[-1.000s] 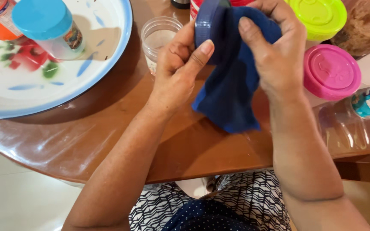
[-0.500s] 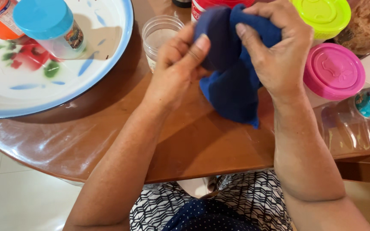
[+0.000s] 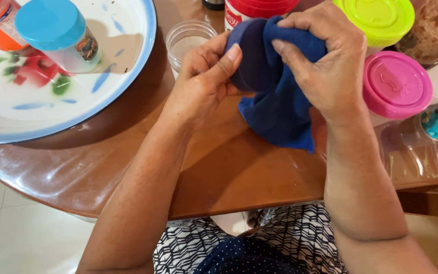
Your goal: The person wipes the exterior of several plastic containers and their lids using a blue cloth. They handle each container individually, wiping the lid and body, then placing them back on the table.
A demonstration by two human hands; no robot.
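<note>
Dark blue round lid getting rubbed with a cloth, up over the brown wooden table.

Nearest: patterned black-and-white lap, then glossy round wooden table (image 3: 239, 172). Above it, left hand (image 3: 201, 83) clamped on the dark blue round plastic lid (image 3: 254, 56), held on edge, flat face turned toward the left thumb. Right hand (image 3: 325, 66) closed around a dark blue soft cloth (image 3: 282, 114), pressed on the lid's right side, loose end hanging down toward the table. Both hands touching the lid, left one carrying it. Just behind: open clear plastic jar (image 3: 188, 40). Right: pink round lid (image 3: 395, 83), lime-green round lid (image 3: 376, 18), clear bottle lying down with teal label (image 3: 434, 124). Far left: white enamel tray with blue rim (image 3: 122, 89), light-blue-capped jar (image 3: 59, 33) in it. Back: red-lidded jar (image 3: 257, 10).
</note>
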